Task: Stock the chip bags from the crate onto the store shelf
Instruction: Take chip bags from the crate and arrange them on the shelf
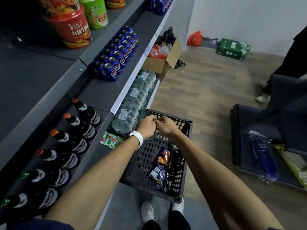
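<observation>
Two chip bags [162, 168] left low in the crate [186, 163] at six o'clock, left hand [147, 126] and right hand [166, 125] clenched fingertip to fingertip above, grasping nothing visible — better reaching deep, pinching gently.

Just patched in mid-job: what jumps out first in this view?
Both hands meet over the far rim of the black crate: the left hand and right hand have curled fingers almost touching. Two chip bags lie in the crate's bottom. On the shelf to the left stand dark bottles and blue cans.
</observation>
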Available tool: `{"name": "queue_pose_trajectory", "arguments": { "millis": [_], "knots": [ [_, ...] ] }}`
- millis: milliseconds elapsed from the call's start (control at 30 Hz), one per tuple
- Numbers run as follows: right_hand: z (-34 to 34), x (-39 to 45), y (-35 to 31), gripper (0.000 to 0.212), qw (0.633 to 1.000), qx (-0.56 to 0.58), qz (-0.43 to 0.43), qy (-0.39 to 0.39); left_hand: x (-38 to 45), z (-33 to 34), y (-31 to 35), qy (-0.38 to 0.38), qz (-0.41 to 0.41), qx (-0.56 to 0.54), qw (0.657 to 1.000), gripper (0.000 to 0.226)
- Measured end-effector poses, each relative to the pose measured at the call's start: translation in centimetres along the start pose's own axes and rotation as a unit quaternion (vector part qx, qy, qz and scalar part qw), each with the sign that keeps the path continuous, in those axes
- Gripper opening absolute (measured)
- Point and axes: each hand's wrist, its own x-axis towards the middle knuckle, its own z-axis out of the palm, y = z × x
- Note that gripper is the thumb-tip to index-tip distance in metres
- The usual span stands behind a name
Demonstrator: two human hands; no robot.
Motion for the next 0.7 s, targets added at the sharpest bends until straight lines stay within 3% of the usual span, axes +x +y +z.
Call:
{"name": "queue_pose_trajectory", "arguments": {
  "millis": [700],
  "knots": [
    [8.9,9.4,14.5,0.055,0.992,0.047,0.056,-0.098,5.5,14.7,-8.1,-0.037,-0.092,-0.017,0.995,0.03]
  ]
}}
